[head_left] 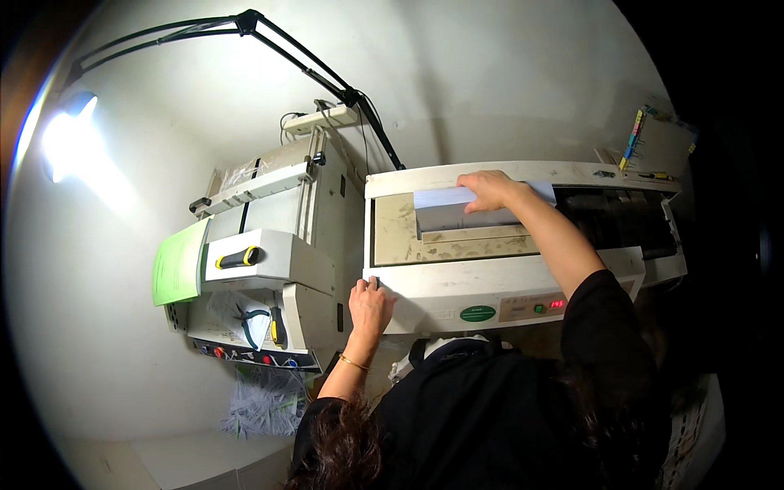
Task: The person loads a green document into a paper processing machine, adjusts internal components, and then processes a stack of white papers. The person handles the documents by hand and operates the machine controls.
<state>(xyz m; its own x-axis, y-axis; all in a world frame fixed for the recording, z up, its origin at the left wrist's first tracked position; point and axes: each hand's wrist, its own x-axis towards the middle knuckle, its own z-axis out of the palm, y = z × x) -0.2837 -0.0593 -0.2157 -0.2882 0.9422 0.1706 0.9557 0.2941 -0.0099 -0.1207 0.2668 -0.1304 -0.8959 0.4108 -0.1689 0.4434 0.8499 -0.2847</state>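
Note:
A white binding machine (pixel 514 175) with a stained beige top stands in front of me. In its long slot sits a thick stack of white paper (pixel 437 211), edge up. My right hand (pixel 490 192) reaches over this stack, thumb on the near side and fingers on the far side, gripping its upper edge. At the machine's front left corner, my left hand (pixel 371 306) is closed round a small black knob (pixel 374 282), which is mostly hidden by the fingers.
Left stands a paper cutter (pixel 273 204) with a green booklet (pixel 181 260), a yellow-black utility knife (pixel 238 257) and pliers (pixel 251 322) on it. Paper shreds (pixel 265 404) lie below. A lit lamp (pixel 69 139) hangs on a black arm. A red display (pixel 557 304) glows on the binder's front.

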